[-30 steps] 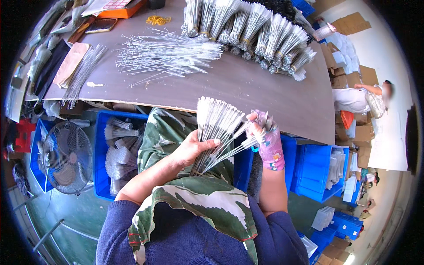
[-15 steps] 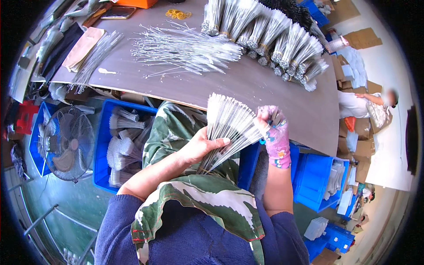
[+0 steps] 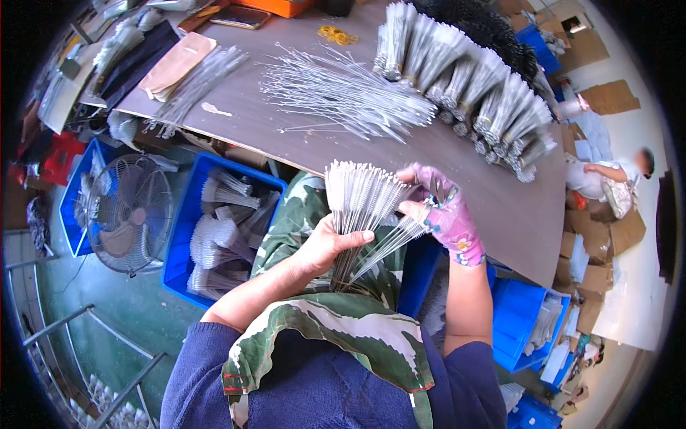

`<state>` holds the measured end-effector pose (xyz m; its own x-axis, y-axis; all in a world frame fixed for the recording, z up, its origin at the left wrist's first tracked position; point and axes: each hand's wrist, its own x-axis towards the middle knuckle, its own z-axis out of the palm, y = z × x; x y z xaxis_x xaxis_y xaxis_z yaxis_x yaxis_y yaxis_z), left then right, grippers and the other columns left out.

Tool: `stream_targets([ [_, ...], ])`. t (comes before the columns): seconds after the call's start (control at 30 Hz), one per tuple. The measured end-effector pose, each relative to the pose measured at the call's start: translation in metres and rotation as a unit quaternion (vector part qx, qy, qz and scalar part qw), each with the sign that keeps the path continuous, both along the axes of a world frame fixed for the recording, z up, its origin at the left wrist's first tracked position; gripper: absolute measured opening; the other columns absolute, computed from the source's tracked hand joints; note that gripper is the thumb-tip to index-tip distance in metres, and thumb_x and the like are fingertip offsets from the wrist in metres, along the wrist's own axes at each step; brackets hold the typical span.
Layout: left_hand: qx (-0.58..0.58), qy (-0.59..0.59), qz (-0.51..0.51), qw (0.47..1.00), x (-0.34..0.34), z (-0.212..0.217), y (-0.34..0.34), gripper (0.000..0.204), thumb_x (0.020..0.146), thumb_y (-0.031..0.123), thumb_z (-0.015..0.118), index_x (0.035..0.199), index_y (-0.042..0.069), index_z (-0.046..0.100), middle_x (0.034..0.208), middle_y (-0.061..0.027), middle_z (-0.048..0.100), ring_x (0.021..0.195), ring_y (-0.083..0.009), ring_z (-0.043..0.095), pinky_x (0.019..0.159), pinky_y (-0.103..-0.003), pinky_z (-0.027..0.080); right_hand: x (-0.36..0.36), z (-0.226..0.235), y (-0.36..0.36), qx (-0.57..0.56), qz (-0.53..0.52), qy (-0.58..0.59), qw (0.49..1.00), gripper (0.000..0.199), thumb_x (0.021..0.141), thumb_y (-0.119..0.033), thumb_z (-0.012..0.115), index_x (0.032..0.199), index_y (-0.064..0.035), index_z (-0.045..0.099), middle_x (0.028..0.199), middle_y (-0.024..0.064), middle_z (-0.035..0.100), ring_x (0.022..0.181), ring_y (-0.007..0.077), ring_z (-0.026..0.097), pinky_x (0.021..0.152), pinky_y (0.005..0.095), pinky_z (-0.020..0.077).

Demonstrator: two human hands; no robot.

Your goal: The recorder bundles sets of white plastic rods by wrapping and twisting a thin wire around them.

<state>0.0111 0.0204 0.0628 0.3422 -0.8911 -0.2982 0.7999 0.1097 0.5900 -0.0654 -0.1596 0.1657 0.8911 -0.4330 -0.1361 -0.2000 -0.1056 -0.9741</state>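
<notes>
My left hand (image 3: 325, 243) is closed round the lower stems of a fanned bunch of thin wire brushes (image 3: 364, 193), with white bristles at the upper ends. The thumb lies across the stems. My right hand (image 3: 454, 218), in a pink floral glove with bare fingertips, is at the fan's right side. Several brushes (image 3: 393, 239) split off from the bunch and run into its grip. Its thumb and forefinger are near the tips of the other brushes. Dark pointed metal pieces (image 3: 439, 190) show between the gloved fingers; their kind I cannot make out.
Loose wire stems (image 3: 343, 93) and tied brush bundles (image 3: 493, 107) lie on the grey table (image 3: 493, 207). Yellow rubber bands (image 3: 337, 34) are behind. Blue bins (image 3: 174, 268) with brushes stand left and right. A fan (image 3: 132, 214) is at left; a person (image 3: 607, 175) is far right.
My right hand has turned and drawn some brushes apart from the fan, down to the right. My left hand still holds the bunch. The view has shifted, so the table appears further right.
</notes>
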Motion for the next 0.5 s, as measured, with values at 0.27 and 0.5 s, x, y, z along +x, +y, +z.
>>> stream_targets([
  [0.27,0.060,-0.068,0.142,0.986,0.033,0.017,0.022,0.028,0.083,0.010,0.067,0.109,0.002,0.059,0.097,-0.0053,0.064,0.088,-0.0141,0.061,0.082,-0.029,0.049,0.070,-0.020,-0.017,0.030,0.167,-0.018,0.985,0.019,0.075,-0.002,0.071,0.087,-0.0055,0.056,0.081,-0.0044,0.052,0.076,0.0051,0.049,0.070,0.0215,0.0414],
  [0.5,0.143,-0.261,0.309,0.903,0.062,0.039,0.048,0.023,0.084,0.015,0.068,0.102,0.003,0.060,0.092,-0.0016,0.062,0.083,-0.0095,0.056,0.076,-0.025,0.045,0.127,0.003,-0.012,0.036,0.306,-0.077,0.948,0.031,0.079,0.003,0.063,0.109,-0.0049,0.060,0.085,-0.0026,0.056,0.078,0.0046,0.051,0.072,0.0214,0.0443],
])
